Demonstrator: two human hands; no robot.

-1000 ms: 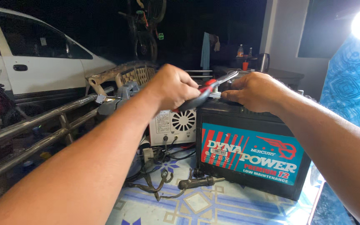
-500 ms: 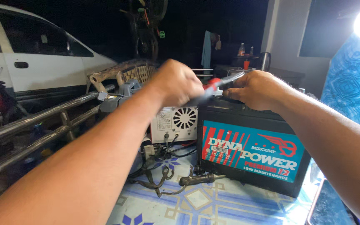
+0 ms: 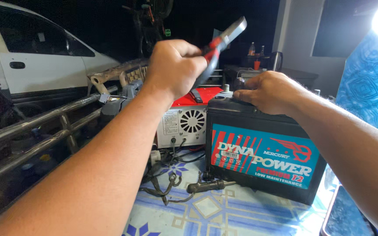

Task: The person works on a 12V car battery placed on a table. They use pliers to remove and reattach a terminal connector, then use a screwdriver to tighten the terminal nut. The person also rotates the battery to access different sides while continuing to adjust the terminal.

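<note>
Far left I note a white car [image 3: 31, 57] with glossy paint, then smooth round metal rails [image 3: 44, 126]. My left hand [image 3: 173, 67] is a tight fist around the red-and-black handles of the pliers [image 3: 217, 43], whose grey metal jaws point up and right, raised above the rest. Below sits a pale boxy charger [image 3: 182, 126] with a round vent grille and a red top. My right hand [image 3: 270, 91] rests curled, palm down, on the top front edge of the black car battery [image 3: 263, 155], a hard plastic box with a teal label, standing on patterned blue tiles [image 3: 206, 214].
</note>
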